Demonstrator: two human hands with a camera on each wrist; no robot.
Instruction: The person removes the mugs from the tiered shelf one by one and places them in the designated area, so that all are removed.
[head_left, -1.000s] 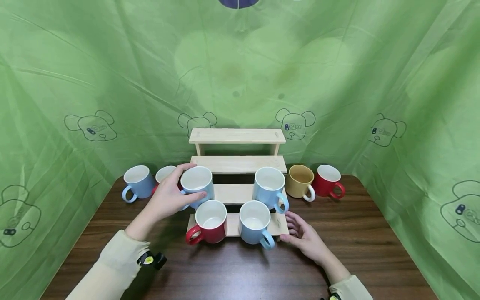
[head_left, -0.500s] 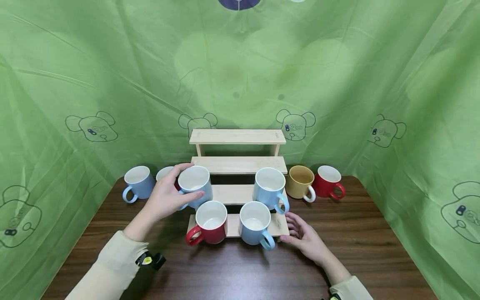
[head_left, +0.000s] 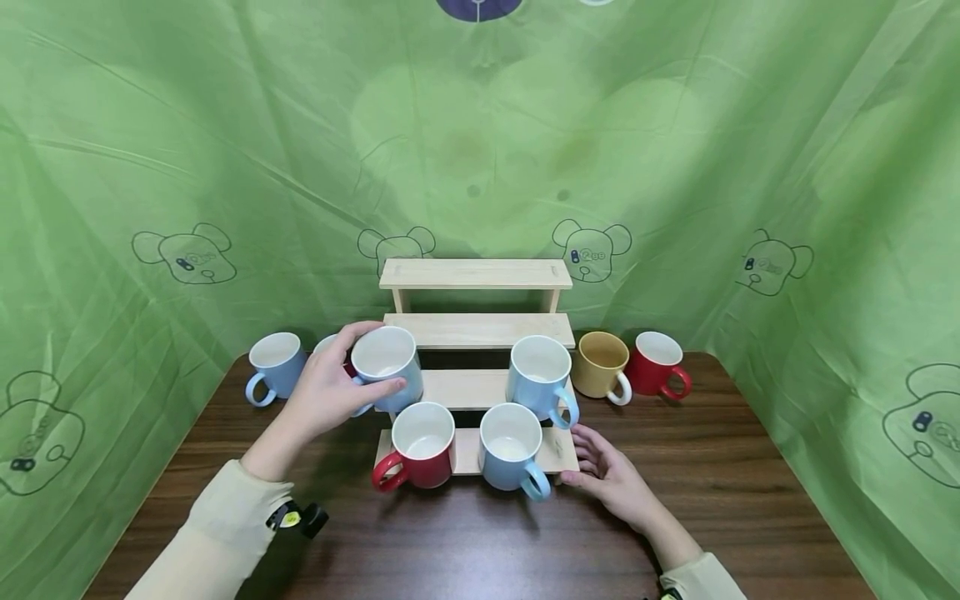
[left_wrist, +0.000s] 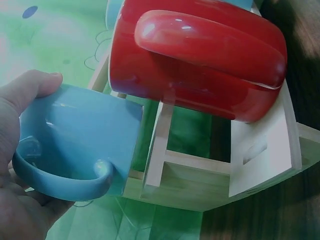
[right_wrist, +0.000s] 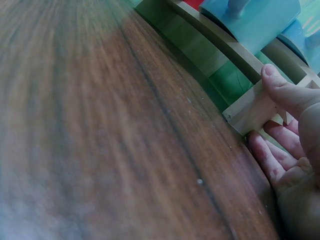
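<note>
My left hand point(head_left: 330, 387) grips a light blue mug point(head_left: 386, 354) at the left end of the second step of a stepped wooden rack point(head_left: 476, 273). In the left wrist view a small gap shows between the mug's base point(left_wrist: 131, 145) and the step, its handle towards the palm. My right hand point(head_left: 611, 479) holds the right end of the lowest step, thumb at the front edge and fingers curled by the side panel point(right_wrist: 247, 112). A red mug point(head_left: 423, 454) and a blue mug point(head_left: 510, 454) stand on that lowest step. Another blue mug point(head_left: 538, 375) occupies the second step's right end.
Left of the rack stand a blue mug point(head_left: 276, 367) and a red mug point(head_left: 324, 346), partly hidden by my left hand. Right of it are a yellow mug point(head_left: 600, 367) and a red mug point(head_left: 652, 367). A green cloth point(head_left: 480, 150) hangs behind the dark wooden table point(head_left: 480, 542).
My left hand has shifted the gripped blue mug a little left and slightly up. The right hand and the other mugs have stayed in place.
</note>
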